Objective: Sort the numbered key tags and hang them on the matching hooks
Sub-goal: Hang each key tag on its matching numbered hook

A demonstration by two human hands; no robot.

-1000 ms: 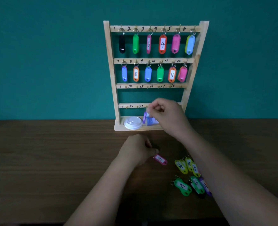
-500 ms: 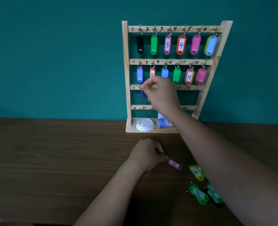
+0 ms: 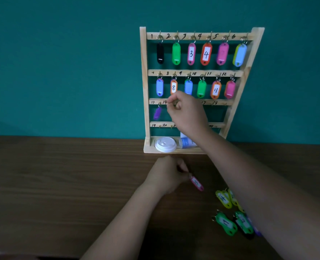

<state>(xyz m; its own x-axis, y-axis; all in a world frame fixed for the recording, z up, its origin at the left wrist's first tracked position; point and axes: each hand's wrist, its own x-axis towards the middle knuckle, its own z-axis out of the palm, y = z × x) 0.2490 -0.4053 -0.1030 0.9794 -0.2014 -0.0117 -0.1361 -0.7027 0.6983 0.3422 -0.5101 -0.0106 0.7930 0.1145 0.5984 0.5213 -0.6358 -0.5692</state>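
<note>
— Just left of the right grip point(image 3: 187, 113), what's hanging on the rack point(image 3: 143, 87)?

— The purple tag point(image 3: 157, 113). Half a second ago the fingers held it up at the hook marked 13 point(image 3: 159, 104). Now it hangs there by its ring, tilted. The grip has let go, with its fingers curled in and nothing visible between them.

— So that one's done?

— I'd judge so, though no number shows on it.

— And the left grip point(image 3: 168, 175)?

— It's below the right one, pinching the pink tag point(image 3: 197, 183) by its ring end on the tabletop point(image 3: 61, 184). To its right the loose tags point(image 3: 225, 223) lie unsorted, so plenty of hanging is left.
</note>
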